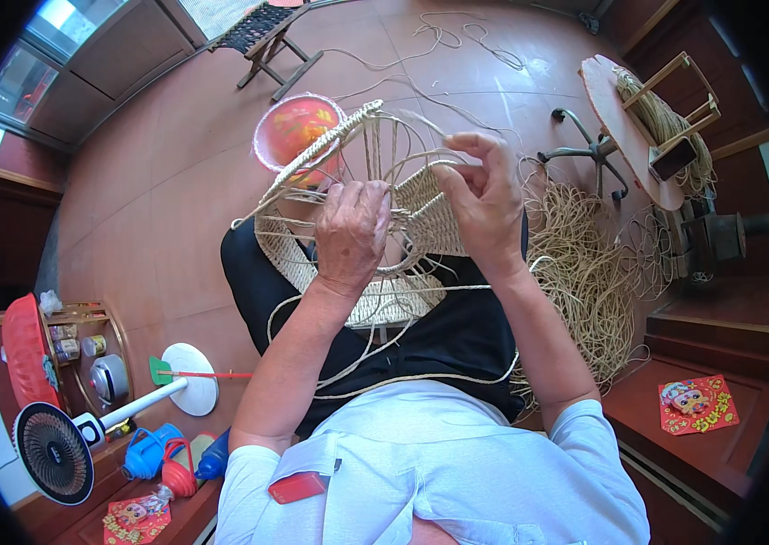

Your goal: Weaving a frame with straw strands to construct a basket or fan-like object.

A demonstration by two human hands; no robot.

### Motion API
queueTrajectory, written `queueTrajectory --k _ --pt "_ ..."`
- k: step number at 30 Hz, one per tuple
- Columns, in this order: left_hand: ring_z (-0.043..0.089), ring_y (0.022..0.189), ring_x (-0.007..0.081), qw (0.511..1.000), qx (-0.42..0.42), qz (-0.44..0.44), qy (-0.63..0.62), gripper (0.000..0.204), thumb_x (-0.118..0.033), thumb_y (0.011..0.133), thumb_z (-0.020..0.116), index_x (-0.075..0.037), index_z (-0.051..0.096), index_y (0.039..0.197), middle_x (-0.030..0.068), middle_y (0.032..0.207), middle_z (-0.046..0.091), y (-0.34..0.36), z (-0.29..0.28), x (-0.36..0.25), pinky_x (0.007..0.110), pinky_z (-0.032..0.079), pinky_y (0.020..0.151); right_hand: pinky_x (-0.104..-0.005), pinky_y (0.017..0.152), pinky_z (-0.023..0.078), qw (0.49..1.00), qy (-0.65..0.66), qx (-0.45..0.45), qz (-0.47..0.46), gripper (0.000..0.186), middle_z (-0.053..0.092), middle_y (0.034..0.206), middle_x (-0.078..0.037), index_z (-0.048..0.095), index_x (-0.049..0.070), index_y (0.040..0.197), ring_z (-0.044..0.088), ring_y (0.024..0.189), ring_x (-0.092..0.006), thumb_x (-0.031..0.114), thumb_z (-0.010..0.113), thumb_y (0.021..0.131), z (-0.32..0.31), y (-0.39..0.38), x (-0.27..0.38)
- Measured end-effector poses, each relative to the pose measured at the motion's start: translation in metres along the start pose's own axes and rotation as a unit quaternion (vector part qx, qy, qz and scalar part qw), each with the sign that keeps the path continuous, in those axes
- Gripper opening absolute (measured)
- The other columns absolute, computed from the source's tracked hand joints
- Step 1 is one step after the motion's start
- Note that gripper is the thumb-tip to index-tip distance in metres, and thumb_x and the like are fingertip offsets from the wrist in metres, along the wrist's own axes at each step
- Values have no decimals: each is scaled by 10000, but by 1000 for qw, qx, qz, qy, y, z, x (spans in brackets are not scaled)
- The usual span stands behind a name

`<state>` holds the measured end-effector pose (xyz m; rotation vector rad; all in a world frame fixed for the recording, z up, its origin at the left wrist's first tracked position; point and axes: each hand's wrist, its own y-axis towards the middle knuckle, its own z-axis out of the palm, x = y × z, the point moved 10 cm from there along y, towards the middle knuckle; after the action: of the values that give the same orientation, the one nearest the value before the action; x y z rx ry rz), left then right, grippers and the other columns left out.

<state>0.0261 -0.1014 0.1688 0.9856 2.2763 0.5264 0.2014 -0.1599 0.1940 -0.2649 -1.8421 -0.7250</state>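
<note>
A partly woven beige cord piece (431, 218), loose strands (466, 288) trailing, rests over the lap (471, 331).

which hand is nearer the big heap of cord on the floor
Right. The right hand is left of the heap of cord, at the right side of the woven piece; the left hand is farther left, nearer its middle.

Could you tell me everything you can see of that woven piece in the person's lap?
The woven piece is straw-coloured, seemingly of plant-fibre cord. Tightly woven sections curve around a more open middle crossed by bare strands; a thick, braided-looking edge slants across its upper left. It looks unfinished, with loose ends hanging out. It sits over the black trousers. The left hand is closed at its middle; the right hand is at the right section's upper edge, its exact contact unclear.
</note>
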Motion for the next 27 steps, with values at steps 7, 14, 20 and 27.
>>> queueTrajectory --k 7,14,20,27 --pt "632 959 356 999 17 -9 -46 164 -56 977 688 -44 702 1140 145 1010 647 -9 -5 -13 476 528 882 -408 710 620 984 -141 90 -63 717 746 1287 -208 395 61 1612 795 909 -319 -14 695 965 31 -27 -4" --pt "637 967 366 998 22 -40 -35 225 -24 880 686 -28 672 1104 154 1035 622 -12 -3 -8 492 537 851 -531 822 603 975 -136 170 -53 894 730 1246 -251 88 70 1736 743 958 -472 10 598 1004 75 -7 -10" --pt "646 990 366 998 26 -34 -43 193 -16 940 670 -23 679 1132 153 1085 647 -12 -4 -8 486 541 862 -505 810 589 964 -193 184 -10 933 727 959 -244 80 74 1742 751 851 -415 29 645 1001 79 1 -10" --pt "651 992 339 999 -3 -28 -45 200 -57 935 723 -58 702 1134 129 1087 643 -15 -11 -6 463 544 874 -337 599 525 970 72 209 103 847 663 916 -94 264 36 1693 640 668 -192 25 691 961 55 -17 -26"
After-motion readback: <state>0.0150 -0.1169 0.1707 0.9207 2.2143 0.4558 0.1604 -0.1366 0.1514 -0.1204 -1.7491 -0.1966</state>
